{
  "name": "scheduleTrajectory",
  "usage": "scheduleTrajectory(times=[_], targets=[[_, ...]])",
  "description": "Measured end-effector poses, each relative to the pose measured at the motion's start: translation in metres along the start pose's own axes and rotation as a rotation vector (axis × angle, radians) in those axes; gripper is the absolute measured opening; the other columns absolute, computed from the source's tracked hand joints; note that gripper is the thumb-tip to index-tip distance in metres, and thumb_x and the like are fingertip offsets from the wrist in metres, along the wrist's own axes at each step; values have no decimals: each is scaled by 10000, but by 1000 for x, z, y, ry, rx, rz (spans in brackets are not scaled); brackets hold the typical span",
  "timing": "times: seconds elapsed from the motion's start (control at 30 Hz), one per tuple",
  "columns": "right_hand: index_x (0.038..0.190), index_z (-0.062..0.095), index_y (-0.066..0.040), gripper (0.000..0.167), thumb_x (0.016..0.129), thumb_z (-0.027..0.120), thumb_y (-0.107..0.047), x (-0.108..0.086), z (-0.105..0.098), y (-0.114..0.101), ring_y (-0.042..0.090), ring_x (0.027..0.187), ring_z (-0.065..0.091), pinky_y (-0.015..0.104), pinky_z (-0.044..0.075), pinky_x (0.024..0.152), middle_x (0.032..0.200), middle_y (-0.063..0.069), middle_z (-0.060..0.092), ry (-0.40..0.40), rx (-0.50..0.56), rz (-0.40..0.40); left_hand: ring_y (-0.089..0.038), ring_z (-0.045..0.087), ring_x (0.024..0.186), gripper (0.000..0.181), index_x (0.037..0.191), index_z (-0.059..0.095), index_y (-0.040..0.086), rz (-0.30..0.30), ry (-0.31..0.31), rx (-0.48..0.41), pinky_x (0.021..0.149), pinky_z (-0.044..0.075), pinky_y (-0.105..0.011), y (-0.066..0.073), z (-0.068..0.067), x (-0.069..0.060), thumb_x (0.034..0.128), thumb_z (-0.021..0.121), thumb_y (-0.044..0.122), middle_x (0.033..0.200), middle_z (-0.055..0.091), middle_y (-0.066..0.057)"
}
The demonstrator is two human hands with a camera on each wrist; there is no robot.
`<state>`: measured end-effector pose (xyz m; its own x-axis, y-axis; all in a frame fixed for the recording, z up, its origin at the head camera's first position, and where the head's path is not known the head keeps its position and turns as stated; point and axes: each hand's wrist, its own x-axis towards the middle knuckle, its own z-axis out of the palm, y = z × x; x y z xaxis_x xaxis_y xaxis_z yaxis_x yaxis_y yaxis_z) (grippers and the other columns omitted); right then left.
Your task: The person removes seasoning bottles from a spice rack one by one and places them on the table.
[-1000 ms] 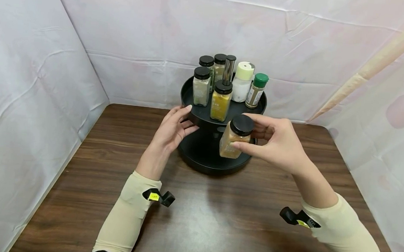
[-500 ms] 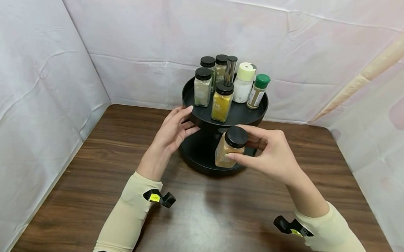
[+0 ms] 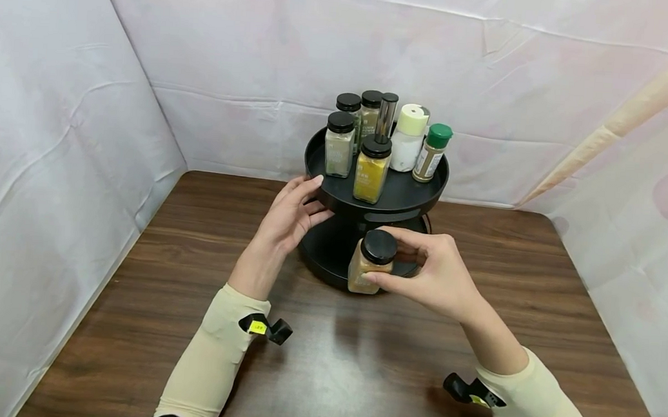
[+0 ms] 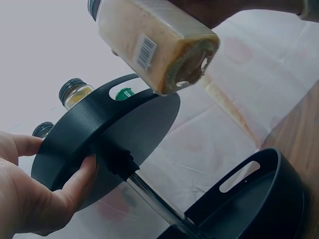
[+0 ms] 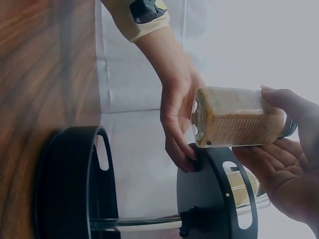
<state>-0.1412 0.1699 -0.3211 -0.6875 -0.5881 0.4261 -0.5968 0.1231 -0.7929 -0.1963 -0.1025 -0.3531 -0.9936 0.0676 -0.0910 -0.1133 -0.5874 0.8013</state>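
Observation:
My right hand (image 3: 437,274) pinches a square glass spice jar (image 3: 362,276) between thumb and fingers. The jar has a black lid and tan-brown contents, and leans slightly in front of the lower tier (image 3: 322,253) of a black two-tier rack. In the right wrist view the jar's base (image 5: 199,119) hangs clear of the rack. My left hand (image 3: 287,215) grips the left rim of the upper tier (image 3: 340,202), thumb above and fingers below. From the left wrist view, that hand (image 4: 40,194) touches the upper tier (image 4: 94,129) beside the rack's metal post (image 4: 154,199).
On the upper tier stand a yellow-filled jar (image 3: 369,179), a pale-green-filled jar (image 3: 338,154), a white bottle with a light-green cap (image 3: 406,150), a green-capped shaker (image 3: 427,163) and more black-lidded jars behind. The wooden table (image 3: 323,369) extends in front; white cloth (image 3: 250,80) hangs behind.
My right hand has carried the tan-brown jar downward and a little left, from beside the upper tier to the front of the lower one. The left hand keeps its place at the rim.

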Motion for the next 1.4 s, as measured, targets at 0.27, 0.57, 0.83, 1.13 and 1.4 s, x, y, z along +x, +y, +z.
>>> scheduleTrajectory(times=[0.27, 0.57, 0.83, 1.13, 1.4], targets=[[1306, 733, -165, 523, 827, 933, -98, -2, 8, 5, 186, 917, 783, 366, 639, 749, 1084, -18, 785, -12, 23, -1, -279, 641, 1172, 657, 1622, 210, 41, -1, 8, 7, 1148, 402, -563, 0, 1, 0, 1087, 562, 184, 1493, 470, -157], [1319, 725, -135, 528, 834, 930, -108, -6, 17, 13, 189, 998, 781, 360, 640, 759, 1123, -12, 785, -21, 48, 18, -293, 632, 1194, 658, 1616, 227, 50, -1, 20, 11, 1137, 414, -562, 0, 2, 0, 1077, 577, 187, 1499, 470, -157], [1303, 730, -119, 506, 839, 930, -125, -8, 26, 19, 177, 986, 782, 357, 636, 793, 1108, -14, 787, -19, 43, 15, -264, 647, 1140, 659, 1616, 222, 43, -2, 22, 11, 1125, 426, -558, -2, 2, 0, 1078, 576, 182, 1477, 473, -148], [1318, 724, -138, 500, 858, 920, -165, -11, 33, 26, 161, 981, 780, 357, 636, 808, 1120, -26, 780, -30, 41, 18, -249, 653, 1116, 632, 1608, 252, 48, 6, 19, 26, 1061, 508, -511, -2, 1, -2, 1085, 580, 185, 1407, 503, -123], [1317, 723, -158, 490, 867, 914, -183, -13, 37, 33, 159, 987, 779, 355, 634, 817, 1113, -32, 779, -34, 46, 30, -242, 665, 1095, 602, 1591, 278, 44, 19, 6, 32, 1059, 506, -520, -1, 2, -1, 1087, 577, 182, 1384, 514, -120]])
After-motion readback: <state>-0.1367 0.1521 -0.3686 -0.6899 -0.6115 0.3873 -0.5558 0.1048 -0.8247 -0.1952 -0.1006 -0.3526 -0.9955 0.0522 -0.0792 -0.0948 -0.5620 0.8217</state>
